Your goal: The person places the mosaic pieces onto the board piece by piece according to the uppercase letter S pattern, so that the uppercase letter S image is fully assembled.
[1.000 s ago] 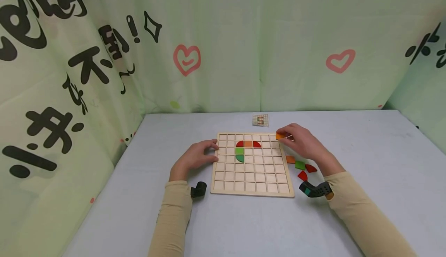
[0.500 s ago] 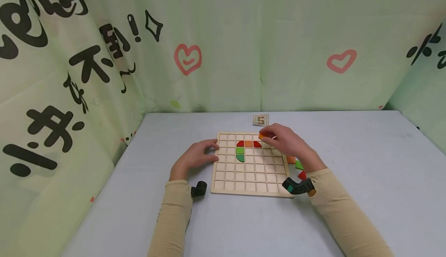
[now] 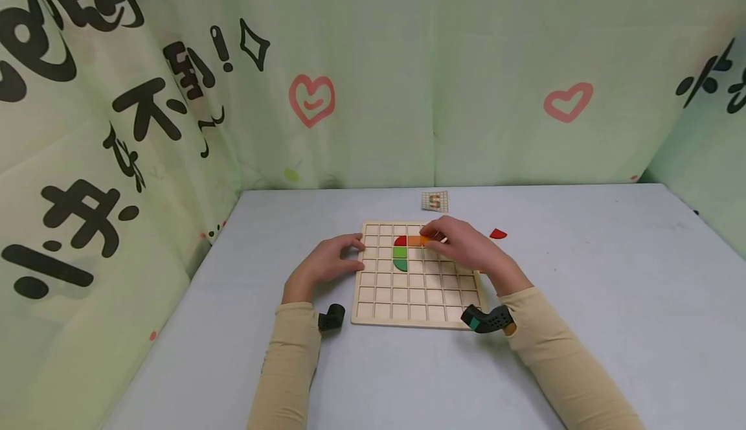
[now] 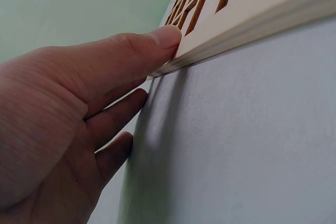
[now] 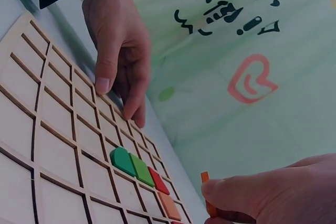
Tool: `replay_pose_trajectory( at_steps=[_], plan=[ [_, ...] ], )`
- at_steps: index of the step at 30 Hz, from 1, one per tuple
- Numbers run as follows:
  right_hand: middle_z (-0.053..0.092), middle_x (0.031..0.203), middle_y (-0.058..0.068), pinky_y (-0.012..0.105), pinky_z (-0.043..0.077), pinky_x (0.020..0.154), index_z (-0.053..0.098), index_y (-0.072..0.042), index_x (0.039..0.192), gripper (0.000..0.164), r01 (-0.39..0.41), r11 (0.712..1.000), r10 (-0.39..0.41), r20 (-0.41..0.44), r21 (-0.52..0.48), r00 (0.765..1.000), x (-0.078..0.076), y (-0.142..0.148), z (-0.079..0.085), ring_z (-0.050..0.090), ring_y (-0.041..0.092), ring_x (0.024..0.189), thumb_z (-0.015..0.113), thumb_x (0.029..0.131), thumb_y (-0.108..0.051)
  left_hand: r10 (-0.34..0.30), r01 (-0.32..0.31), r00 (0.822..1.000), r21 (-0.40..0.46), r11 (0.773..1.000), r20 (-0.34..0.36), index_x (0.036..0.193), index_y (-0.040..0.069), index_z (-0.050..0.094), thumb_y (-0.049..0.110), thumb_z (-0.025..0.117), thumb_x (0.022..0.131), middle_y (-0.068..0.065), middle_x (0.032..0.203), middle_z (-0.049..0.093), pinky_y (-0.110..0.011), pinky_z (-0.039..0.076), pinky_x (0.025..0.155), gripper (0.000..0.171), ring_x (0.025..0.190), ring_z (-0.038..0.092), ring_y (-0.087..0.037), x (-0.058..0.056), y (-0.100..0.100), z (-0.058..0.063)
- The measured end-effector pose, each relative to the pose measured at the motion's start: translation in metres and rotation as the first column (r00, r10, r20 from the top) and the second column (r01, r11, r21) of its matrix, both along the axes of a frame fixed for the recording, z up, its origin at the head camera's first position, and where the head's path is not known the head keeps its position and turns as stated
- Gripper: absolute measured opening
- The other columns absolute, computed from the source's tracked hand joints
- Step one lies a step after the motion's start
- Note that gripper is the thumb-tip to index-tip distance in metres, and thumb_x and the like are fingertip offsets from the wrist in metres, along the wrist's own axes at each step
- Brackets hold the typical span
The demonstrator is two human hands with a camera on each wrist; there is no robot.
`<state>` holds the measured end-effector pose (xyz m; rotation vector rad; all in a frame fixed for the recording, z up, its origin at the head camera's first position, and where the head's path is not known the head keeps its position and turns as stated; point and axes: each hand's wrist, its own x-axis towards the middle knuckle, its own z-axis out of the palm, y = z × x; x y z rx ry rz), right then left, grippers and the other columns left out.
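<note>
A wooden grid board lies flat on the table. In its upper cells sit a red quarter-round piece, an orange square, a light green square and a dark green quarter-round. My left hand rests at the board's left edge, its thumb on the rim in the left wrist view and its fingers nearly straight. My right hand is over the upper part of the board and pinches an orange block between thumb and finger. It hides several cells behind it.
A small patterned card lies beyond the board's far edge. One loose red piece is on the table right of the board; the right forearm covers most of the area below it. A printed green curtain stands behind the table.
My right hand has moved left from the board's upper right corner, carrying the orange block, then slightly nearer. A red piece beyond the forearm has come into view. The left hand stays put.
</note>
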<state>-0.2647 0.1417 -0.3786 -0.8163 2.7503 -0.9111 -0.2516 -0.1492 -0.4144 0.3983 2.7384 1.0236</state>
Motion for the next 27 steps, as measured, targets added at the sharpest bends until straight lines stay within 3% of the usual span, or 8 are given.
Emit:
replay_pose_trajectory(
  at_steps=[6,17,27],
  plan=[
    [0.065,0.118,0.014,0.045,0.054,0.096,0.065,0.002,0.124,0.030,-0.040,0.997,0.040,-0.008,0.061,0.999,0.002,-0.007,-0.006,0.060,0.027,0.105,0.065,0.097,-0.012,0.005,-0.005,1.000,0.002,1.000,0.005,0.119,0.008,0.066,0.018,0.074,0.091,-0.006,0.156,0.047,-0.044,0.031,0.123,0.031,0.149,0.036,-0.028,0.000,-0.001,-0.002],
    [0.065,0.104,0.006,0.035,0.053,0.085,0.069,-0.004,0.113,0.022,-0.165,0.978,0.166,0.006,0.130,0.986,0.005,-0.014,-0.011,0.058,0.019,0.093,0.069,0.095,-0.016,-0.003,0.003,1.000,0.016,1.000,0.003,0.120,0.007,0.066,0.017,0.074,0.090,-0.007,0.155,0.047,-0.044,0.031,0.123,0.032,0.148,0.037,-0.028,-0.001,-0.001,0.000],
    [0.066,0.103,0.006,0.038,0.054,0.086,0.070,-0.003,0.110,0.020,-0.149,0.977,0.154,-0.023,0.152,0.988,0.005,-0.017,-0.015,0.060,0.020,0.094,0.070,0.093,-0.013,0.004,-0.004,1.000,0.007,1.000,0.010,0.121,0.008,0.066,0.018,0.075,0.090,-0.006,0.156,0.046,-0.043,0.031,0.123,0.033,0.149,0.036,-0.027,-0.001,-0.001,0.000]
  ],
)
